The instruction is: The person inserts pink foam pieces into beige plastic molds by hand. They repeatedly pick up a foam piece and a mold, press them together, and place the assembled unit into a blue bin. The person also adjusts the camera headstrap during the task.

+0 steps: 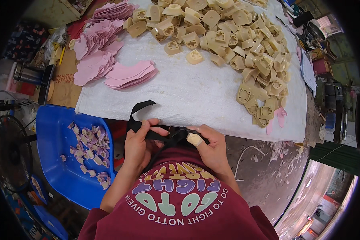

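Note:
At the near edge of the white-covered table, in front of my waist, both hands are on a black strap [141, 107]. My left hand [138, 142] is closed on it, thumb and fingers pinching, and a loose end curls up above the table edge. My right hand [212, 148] is closed around the strap's other part, where a dark piece like a buckle shows; its exact shape is hidden. A pale cover wraps my right thumb. Beyond the hands, stacked pink cut sheets [132, 74] lie at the left, and a large heap of beige shoe heels [228, 34] spreads at the far right.
A blue plastic bin [54, 160] with several small purple-and-beige pieces [90, 146] stands left of me, below table height. A black fan [12, 148] is at the far left. White woven sheeting [180, 96] covers the table. A thin white cable [244, 154] lies on the floor at right.

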Action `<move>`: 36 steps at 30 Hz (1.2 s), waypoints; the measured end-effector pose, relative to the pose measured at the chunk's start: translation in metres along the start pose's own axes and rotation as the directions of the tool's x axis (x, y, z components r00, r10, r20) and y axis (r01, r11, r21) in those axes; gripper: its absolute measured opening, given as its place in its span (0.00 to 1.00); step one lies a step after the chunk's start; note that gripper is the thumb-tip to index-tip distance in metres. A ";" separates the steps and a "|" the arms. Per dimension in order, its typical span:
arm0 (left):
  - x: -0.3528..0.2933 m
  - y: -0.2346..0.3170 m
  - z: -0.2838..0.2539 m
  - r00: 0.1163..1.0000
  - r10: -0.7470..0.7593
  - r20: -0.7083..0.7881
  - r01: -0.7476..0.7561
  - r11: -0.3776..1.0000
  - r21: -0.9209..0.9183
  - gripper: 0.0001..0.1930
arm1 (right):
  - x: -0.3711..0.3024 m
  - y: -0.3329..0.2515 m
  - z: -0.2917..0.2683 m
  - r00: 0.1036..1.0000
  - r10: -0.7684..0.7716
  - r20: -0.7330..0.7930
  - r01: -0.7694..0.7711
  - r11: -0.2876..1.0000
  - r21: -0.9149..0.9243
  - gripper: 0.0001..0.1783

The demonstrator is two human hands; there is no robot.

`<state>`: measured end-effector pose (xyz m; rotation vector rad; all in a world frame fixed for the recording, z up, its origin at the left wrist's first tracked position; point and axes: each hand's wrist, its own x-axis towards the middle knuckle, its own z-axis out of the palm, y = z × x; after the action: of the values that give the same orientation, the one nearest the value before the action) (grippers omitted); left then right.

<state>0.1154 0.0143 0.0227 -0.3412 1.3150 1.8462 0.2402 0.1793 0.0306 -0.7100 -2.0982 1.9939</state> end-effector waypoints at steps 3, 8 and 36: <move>0.001 -0.001 0.000 0.999 -0.037 0.013 0.037 0.999 -0.037 0.19 | 0.001 -0.003 0.000 1.000 0.013 0.002 -0.013 1.000 0.018 0.13; 0.003 0.000 -0.001 0.996 0.022 -0.087 -0.024 0.999 -0.024 0.21 | -0.001 -0.007 0.000 0.996 0.084 -0.019 -0.077 0.967 0.241 0.14; -0.025 0.013 0.023 0.857 0.294 0.423 -0.514 0.538 0.668 0.26 | -0.005 0.000 -0.004 0.993 0.090 -0.082 -0.070 0.973 0.218 0.13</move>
<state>0.1272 0.0218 0.0567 0.7223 1.9510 1.3998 0.2462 0.1806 0.0315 -0.8400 -1.7949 2.1440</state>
